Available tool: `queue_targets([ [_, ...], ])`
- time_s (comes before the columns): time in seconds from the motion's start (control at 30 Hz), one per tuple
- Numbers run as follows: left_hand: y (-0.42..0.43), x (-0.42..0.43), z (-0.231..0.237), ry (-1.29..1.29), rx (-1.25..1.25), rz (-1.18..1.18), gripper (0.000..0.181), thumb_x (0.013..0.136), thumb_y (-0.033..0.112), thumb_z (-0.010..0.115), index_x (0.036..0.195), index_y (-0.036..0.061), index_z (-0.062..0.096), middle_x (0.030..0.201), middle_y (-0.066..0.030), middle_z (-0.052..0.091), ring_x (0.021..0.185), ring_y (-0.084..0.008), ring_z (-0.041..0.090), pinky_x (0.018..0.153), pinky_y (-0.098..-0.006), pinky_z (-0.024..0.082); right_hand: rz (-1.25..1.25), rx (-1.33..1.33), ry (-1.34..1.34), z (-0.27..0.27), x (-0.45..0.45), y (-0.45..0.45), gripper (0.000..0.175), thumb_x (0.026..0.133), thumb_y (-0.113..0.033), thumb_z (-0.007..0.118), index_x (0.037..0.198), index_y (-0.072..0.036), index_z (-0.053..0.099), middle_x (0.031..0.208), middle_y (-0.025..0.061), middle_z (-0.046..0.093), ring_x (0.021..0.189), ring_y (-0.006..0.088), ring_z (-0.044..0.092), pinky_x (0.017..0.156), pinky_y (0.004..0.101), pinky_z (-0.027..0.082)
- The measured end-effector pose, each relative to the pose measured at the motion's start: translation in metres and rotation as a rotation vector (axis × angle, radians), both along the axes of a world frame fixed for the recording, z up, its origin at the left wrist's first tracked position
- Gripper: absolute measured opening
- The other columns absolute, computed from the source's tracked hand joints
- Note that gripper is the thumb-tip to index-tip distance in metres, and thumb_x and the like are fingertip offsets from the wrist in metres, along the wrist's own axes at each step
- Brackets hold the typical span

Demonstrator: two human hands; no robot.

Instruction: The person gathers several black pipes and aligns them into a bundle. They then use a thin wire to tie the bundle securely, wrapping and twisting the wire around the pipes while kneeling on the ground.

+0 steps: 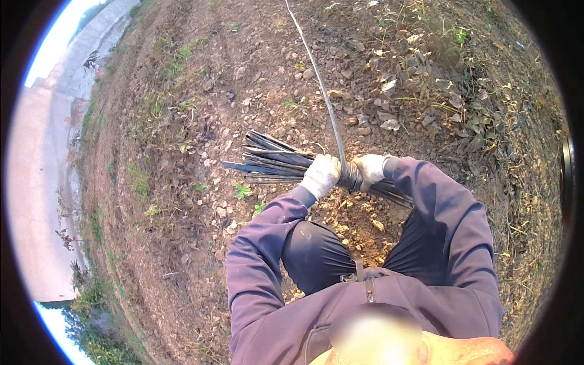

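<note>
A bundle of dark, thin sticks or flattened tubes [278, 162] lies crosswise before my knees. A dark strip is wound around its middle, and a long grey end of the strip [326, 98] runs away over the soil to the top of the view. My left hand [322, 175], in a white knit glove, is closed around the bundle just left of the winding. My right hand [370, 171], in a similar glove, grips it just right of the winding. The bundle's right end shows below my right sleeve.
Stony brown soil [191, 255] surrounds my knees, with small green seedlings [242, 191] near the bundle. Withered leafy plants [429, 86] cover the ground at the upper right. A pale wall [36, 182] stands at the far left, with bushes near its lower end.
</note>
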State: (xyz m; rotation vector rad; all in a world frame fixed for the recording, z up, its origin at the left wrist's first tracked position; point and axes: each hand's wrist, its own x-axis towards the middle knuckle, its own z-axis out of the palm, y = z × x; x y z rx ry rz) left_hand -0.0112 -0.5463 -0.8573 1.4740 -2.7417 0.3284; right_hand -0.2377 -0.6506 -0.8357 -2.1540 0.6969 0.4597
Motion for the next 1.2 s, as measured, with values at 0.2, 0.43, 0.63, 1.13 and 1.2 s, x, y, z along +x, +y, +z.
queue_targets([
  [0.2, -0.028, 0.002, 0.036, 0.237, 0.237, 0.295, 0.103, 0.055, 0.054, 0.103, 0.136, 0.0059, 0.063, 0.133, -0.0191, 0.069, 0.135, -0.0336, 0.062, 0.12, -0.0505, 0.043, 0.094, -0.683, -0.199, 0.01, -0.004, -0.014, 0.054, 0.081, -0.021, 0.088, 0.13, -0.009, 0.067, 0.11, 0.0138, 0.077, 0.109, 0.0355, 0.076, 0.097, 0.0464, 0.058],
  [0.43, -0.061, 0.015, 0.043, 0.469, 1.021, 0.359, 0.074, 0.059, 0.052, 0.1, 0.118, 0.0086, 0.084, 0.107, -0.0185, 0.084, 0.101, -0.0355, 0.079, 0.094, -0.0415, 0.062, 0.223, -1.034, -0.35, -0.002, -0.003, -0.018, 0.049, 0.096, -0.02, 0.069, 0.143, -0.007, 0.064, 0.11, 0.0081, 0.072, 0.108, 0.0288, 0.071, 0.092, 0.0422, 0.056],
  [0.63, -0.047, -0.007, 0.014, 0.138, 0.479, 0.364, 0.055, 0.073, 0.04, 0.092, 0.116, 0.0083, 0.078, 0.103, -0.0164, 0.081, 0.101, -0.0337, 0.079, 0.102, -0.045, 0.059, 0.101, -0.841, -0.01, 0.011, 0.002, -0.016, 0.124, 0.07, -0.038, 0.101, 0.171, -0.004, 0.038, 0.147, 0.0135, 0.064, 0.14, 0.0339, 0.06, 0.121, 0.0421, 0.044],
  [1.13, -0.047, -0.014, 0.036, 0.093, 0.137, 0.291, 0.081, 0.068, 0.04, 0.097, 0.133, 0.0053, 0.062, 0.118, -0.0143, 0.07, 0.118, -0.0339, 0.069, 0.123, -0.0565, 0.04, -0.104, -0.561, -0.088, 0.027, -0.007, -0.02, 0.076, 0.08, -0.022, 0.088, 0.148, -0.006, 0.059, 0.122, 0.0181, 0.077, 0.118, 0.0372, 0.074, 0.1, 0.0449, 0.057],
  [1.2, -0.064, -0.008, 0.054, 0.131, 0.421, 0.39, 0.093, 0.056, 0.053, 0.104, 0.13, 0.0065, 0.071, 0.123, -0.0172, 0.076, 0.122, -0.0342, 0.072, 0.119, -0.0488, 0.046, 0.039, -0.809, -0.201, 0.024, -0.011, -0.022, 0.067, 0.09, -0.013, 0.075, 0.154, -0.004, 0.056, 0.113, 0.0145, 0.075, 0.11, 0.0332, 0.073, 0.093, 0.0423, 0.055],
])
